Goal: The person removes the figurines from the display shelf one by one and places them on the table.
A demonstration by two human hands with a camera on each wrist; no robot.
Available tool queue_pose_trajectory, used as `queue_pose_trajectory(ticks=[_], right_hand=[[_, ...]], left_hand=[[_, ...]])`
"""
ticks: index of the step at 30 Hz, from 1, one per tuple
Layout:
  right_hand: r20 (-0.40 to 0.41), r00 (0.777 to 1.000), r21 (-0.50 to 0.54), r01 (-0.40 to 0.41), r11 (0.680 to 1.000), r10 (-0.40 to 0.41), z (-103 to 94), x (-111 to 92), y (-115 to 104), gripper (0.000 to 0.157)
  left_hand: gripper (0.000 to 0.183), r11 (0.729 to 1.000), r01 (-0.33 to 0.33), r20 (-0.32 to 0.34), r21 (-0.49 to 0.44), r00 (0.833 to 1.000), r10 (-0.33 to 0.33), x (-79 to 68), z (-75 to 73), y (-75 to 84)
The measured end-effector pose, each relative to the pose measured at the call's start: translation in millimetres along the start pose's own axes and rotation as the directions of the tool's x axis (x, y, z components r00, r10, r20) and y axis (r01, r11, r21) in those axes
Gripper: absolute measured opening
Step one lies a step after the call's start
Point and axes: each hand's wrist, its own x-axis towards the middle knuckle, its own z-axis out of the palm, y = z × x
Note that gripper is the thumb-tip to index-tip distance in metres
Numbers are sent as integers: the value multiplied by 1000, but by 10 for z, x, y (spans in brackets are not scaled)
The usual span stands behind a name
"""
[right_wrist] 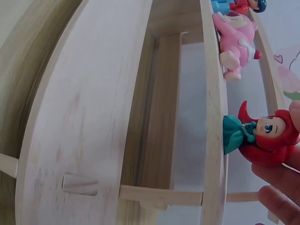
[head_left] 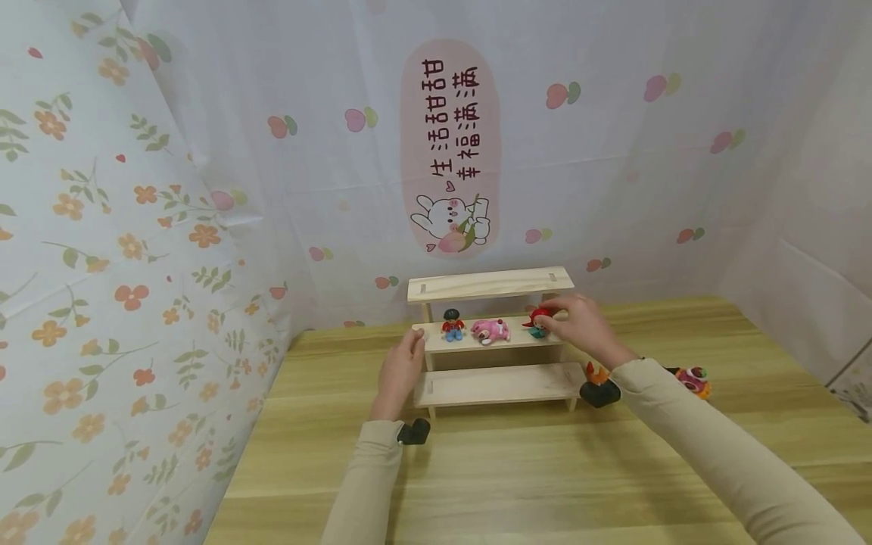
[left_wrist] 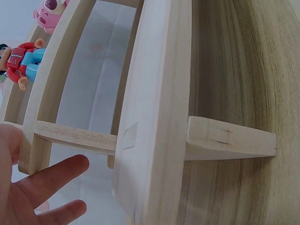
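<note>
R hand [head_left: 582, 325] pinches 1 redhead fig. [right_wrist: 267, 129] on mid shelf [head_left: 519, 337], 2 other figs. [head_left: 492, 331]; L hand [head_left: 400, 375] at end, fingers apart.

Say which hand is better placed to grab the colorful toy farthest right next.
Probably the right hand, once free of the red-haired figure: it's nearer the colorful toy. The left hand is farther, across the wooden stand.

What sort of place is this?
Probably an indoor tabletop display or play corner: a tiered wooden shelf holding small toy figures, a wood-grain table, and a cartoon-printed backdrop behind.
</note>
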Motion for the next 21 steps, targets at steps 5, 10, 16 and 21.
queue_pose_trajectory(ticks=[5,10,16,21], right_hand=[[-11,1000,2,3,1000,-3,-44,-57,16,29],[-35,999,9,4,1000,-4,-124,-159,51,31],[-51,999,-28,19,999,-20,-188,-315,135,33],[-43,999,-32,0,999,-2,-242,-468,183,35]], left_hand=[[26,1000,-11,-9,-3,1000,10,-1,2,-4],[26,1000,-20,-16,-12,1000,20,2,-2,6],[26,1000,-19,-13,-1,1000,19,-8,-14,12],[27,1000,-5,0,-6,1000,5,-5,-19,18]])
